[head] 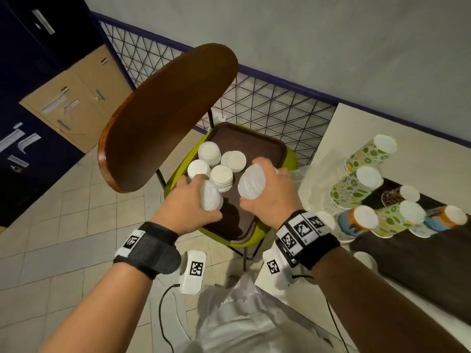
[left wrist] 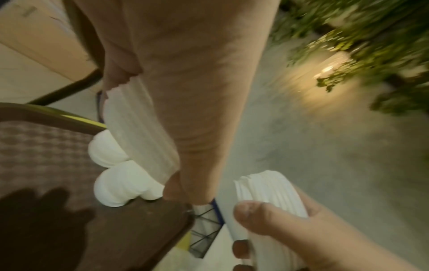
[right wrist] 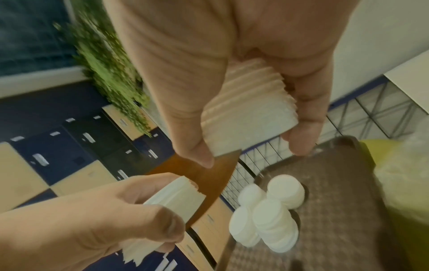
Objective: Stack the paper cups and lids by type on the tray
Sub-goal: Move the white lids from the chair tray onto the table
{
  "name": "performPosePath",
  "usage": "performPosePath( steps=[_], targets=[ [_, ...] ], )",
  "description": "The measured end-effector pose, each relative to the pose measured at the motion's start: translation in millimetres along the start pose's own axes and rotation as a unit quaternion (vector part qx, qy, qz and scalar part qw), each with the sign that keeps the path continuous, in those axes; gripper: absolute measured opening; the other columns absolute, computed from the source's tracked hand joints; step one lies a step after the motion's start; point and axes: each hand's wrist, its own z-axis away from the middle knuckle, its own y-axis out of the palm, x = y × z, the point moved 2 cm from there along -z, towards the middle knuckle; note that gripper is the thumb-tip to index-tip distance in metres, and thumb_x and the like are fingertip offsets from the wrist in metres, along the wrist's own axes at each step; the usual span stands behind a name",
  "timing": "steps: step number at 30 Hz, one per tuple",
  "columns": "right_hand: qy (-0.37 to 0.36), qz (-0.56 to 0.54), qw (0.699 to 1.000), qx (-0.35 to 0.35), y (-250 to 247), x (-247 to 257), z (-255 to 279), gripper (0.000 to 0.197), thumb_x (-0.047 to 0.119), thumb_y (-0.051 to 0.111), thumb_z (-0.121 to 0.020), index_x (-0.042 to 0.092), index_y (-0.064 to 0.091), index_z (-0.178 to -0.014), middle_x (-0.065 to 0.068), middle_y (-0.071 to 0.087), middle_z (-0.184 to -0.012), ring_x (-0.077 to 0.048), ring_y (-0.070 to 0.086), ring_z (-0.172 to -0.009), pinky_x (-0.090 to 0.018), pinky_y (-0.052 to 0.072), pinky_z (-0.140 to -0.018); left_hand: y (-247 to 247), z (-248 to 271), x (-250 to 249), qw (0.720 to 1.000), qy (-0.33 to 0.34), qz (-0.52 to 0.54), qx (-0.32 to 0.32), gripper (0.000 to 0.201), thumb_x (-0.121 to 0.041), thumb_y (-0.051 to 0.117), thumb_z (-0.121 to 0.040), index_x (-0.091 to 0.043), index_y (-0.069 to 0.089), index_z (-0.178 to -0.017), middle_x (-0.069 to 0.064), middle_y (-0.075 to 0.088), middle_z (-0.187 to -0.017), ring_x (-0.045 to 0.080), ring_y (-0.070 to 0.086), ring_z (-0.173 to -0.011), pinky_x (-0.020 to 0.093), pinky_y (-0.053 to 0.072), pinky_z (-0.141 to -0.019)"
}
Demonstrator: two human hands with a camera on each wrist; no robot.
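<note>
Two lid bundles held over the tray

My left hand (head: 187,200) had its grip around one bundle of lids (head: 211,197), my right hand (head: 270,189) around another bundle (head: 251,183), both above the brown tray (head: 257,146) where four lid stacks (head: 221,177) stood; patterned cup stacks (head: 356,184) lay on the table (head: 339,128) to my right

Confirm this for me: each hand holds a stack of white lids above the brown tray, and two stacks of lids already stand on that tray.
Not quite. The head view shows four stacks of lids standing on the brown tray, not two. The rest holds: the left hand grips one stack of white lids and the right hand grips another, both above the tray.
</note>
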Motion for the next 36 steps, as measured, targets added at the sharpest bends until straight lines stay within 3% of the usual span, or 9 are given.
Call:
performPosePath(
  steps=[4,7,13,16,18,21,26,32,36],
  targets=[
    [-0.027,0.003,1.0,0.0,-55.8,-14.7,47.7,0.086,0.04,0.084,-0.065,0.05,0.033,-0.134,-0.003,0.036,-0.118,-0.028,0.053,-0.097,-0.035,0.05,-0.088,-16.6,49.1,-61.1,0.998,0.044,-0.045,0.001,0.097,-0.056,0.083,-0.073,-0.039,0.028,-0.151,-0.003,0.037,-0.13,0.023,0.046,-0.114,0.041,0.054,-0.095],
    [-0.028,0.007,1.0,-0.003,-98.2,-41.6,89.0,0.085,0.041,0.082,-0.064,0.052,0.033,-0.133,-0.004,0.039,-0.119,-0.029,0.055,-0.099,-0.039,0.051,-0.091,-13.4,88.6,-110.6,0.994,0.088,-0.065,-0.01,0.097,-0.058,0.081,-0.071,-0.041,0.029,-0.15,-0.004,0.037,-0.137,0.024,0.048,-0.115,0.041,0.052,-0.092],
    [-0.045,0.011,0.999,-0.024,-176.6,-125.8,168.7,0.088,0.044,0.083,-0.065,0.048,0.032,-0.137,-0.003,0.039,-0.118,-0.021,0.047,-0.099,-0.031,0.042,-0.08,26.4,151.6,-222.3,0.98,0.179,-0.082,-0.027,0.094,-0.06,0.081,-0.068,-0.046,0.032,-0.147,-0.01,0.041,-0.12,0.017,0.05,-0.106,0.035,0.044,-0.081],
    [-0.027,0.013,0.998,-0.047,-206.6,-170.8,198.6,0.089,0.058,0.077,-0.058,0.048,0.034,-0.135,0.0,0.045,-0.122,-0.019,0.05,-0.106,-0.033,0.042,-0.082,55.3,168.1,-270.9,0.972,0.226,-0.071,0.001,0.098,-0.065,0.078,-0.065,-0.048,0.029,-0.148,-0.012,0.04,-0.119,0.014,0.05,-0.105,0.033,0.046,-0.083],
    [0.003,0.014,0.998,-0.067,-220.7,-201.3,216.3,0.088,0.065,0.07,-0.055,0.049,0.034,-0.133,0.001,0.048,-0.124,-0.017,0.05,-0.106,-0.033,0.042,-0.084,78.5,173.7,-298.8,0.963,0.259,-0.064,0.026,0.099,-0.066,0.078,-0.066,-0.048,0.028,-0.149,-0.012,0.04,-0.121,0.013,0.052,-0.107,0.033,0.048,-0.086],
    [0.07,0.01,0.993,-0.097,-235.8,-244.7,240.8,0.091,0.053,0.078,-0.061,0.049,0.029,-0.138,-0.001,0.046,-0.129,-0.014,0.044,-0.098,-0.031,0.036,-0.082,116.6,173.8,-334.7,0.949,0.306,-0.053,0.06,0.096,-0.06,0.08,-0.07,-0.047,0.028,-0.149,-0.008,0.043,-0.123,0.017,0.055,-0.108,0.037,0.053,-0.09],
    [0.181,-0.003,0.97,-0.165,-249.9,-296.9,279.6,0.094,0.04,0.086,-0.067,0.048,0.029,-0.141,-0.003,0.041,-0.126,-0.018,0.046,-0.096,-0.034,0.044,-0.088,181.5,155.8,-386.0,0.915,0.379,-0.062,0.124,0.102,-0.056,0.082,-0.072,-0.04,0.026,-0.156,-0.003,0.041,-0.132,0.018,0.051,-0.114,0.029,0.043,-0.085],
    [0.303,-0.002,0.919,-0.252,-264.2,-361.8,323.9,0.09,0.032,0.087,-0.068,0.043,0.034,-0.14,-0.007,0.043,-0.124,-0.032,0.055,-0.1,-0.039,0.048,-0.091,250.5,147.9,-435.3,0.892,0.413,-0.034,0.18,0.105,-0.048,0.083,-0.073,-0.031,0.021,-0.156,0.004,0.04,-0.14,0.025,0.05,-0.123,0.035,0.045,-0.102],
    [0.354,-0.015,0.891,-0.282,-272.6,-420.6,350.7,0.09,0.034,0.088,-0.067,0.041,0.036,-0.141,-0.011,0.044,-0.126,-0.037,0.057,-0.104,-0.044,0.051,-0.093,300.9,147.3,-472.9,0.891,0.41,-0.019,0.196,0.103,-0.048,0.082,-0.072,-0.031,0.022,-0.154,0.004,0.039,-0.136,0.029,0.051,-0.122,0.039,0.047,-0.104]
  ],
)
